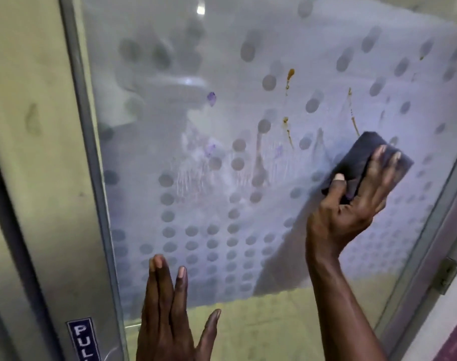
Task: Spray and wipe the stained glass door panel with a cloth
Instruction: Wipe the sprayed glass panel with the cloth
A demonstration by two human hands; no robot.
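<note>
Two hands meet the glass: the right hand presses a folded dark cloth flat under clamped fingers, beside brown drips; the left hand rests open, fingers up, lower down.

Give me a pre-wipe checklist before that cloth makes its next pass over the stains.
1. Dark folded cloth flat on the glass panel: ok.
2. Right hand gripping the cloth: ok.
3. Left hand open against the lower glass: ok.
4. Brown drips cleared: not ok.
5. Purple spot cleared: not ok.
6. Glass wet with spray: cannot tell.
</note>
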